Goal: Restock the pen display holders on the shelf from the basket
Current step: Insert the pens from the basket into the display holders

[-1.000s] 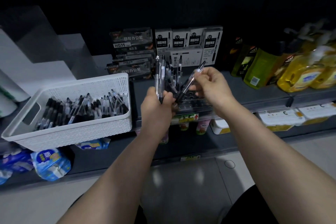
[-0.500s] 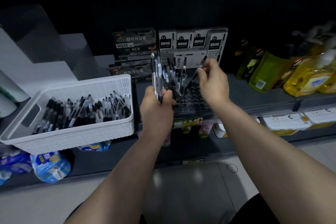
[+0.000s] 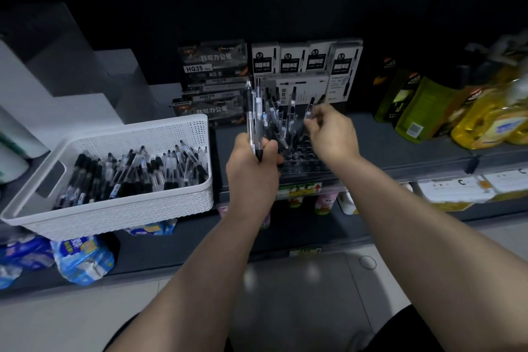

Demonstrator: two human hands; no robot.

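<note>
Seating one pen at a time works best: the right hand (image 3: 333,134) pinches a single pen (image 3: 310,110) by its upper end over the clear display holder (image 3: 304,158) on the shelf (image 3: 400,147), while the left hand (image 3: 251,166) grips a bundle of pens (image 3: 255,120) upright at the holder's left edge. Aim tip-down at an empty hole, clear of the leaning pens (image 3: 283,124) already seated. The white basket (image 3: 128,208), further left, holds many more.

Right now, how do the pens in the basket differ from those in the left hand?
The basket pens lie flat in a loose heap; the held pens stand upright, bunched. The basket pens are many; the held pens few. Both have clear barrels and black grips.
</note>
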